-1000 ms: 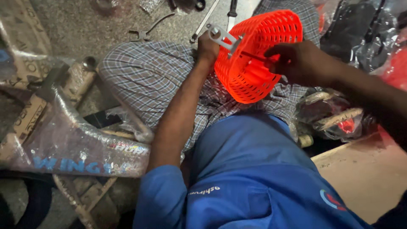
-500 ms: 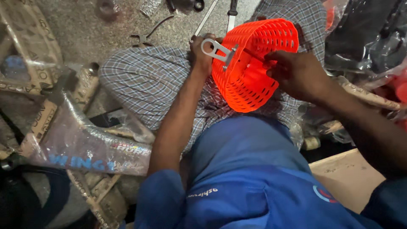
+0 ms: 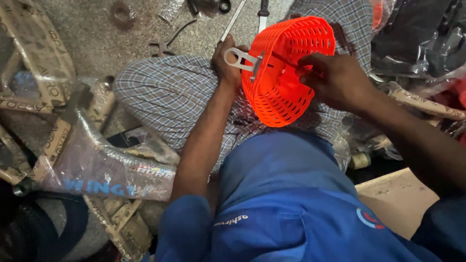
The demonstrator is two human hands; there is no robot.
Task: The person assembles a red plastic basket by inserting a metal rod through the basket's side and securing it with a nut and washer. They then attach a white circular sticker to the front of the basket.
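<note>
Head view shows an orange plastic basket (image 3: 291, 73) held over the person's lap, above the checked cloth (image 3: 170, 102) on the knees. The left hand (image 3: 227, 63) grips the grey metal bracket (image 3: 241, 59) against the outer wall of the basket. The right hand (image 3: 335, 80) is closed around a thin tool (image 3: 286, 60) that reaches inside the basket. Pliers (image 3: 167, 44) lie on the floor (image 3: 97, 34) near the top edge.

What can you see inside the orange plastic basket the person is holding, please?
Inside the orange basket, the right hand pushes a thin dark tool toward the wall where the grey metal bracket sits. The left hand steadies that outside; the tool's tip is hidden.
</note>
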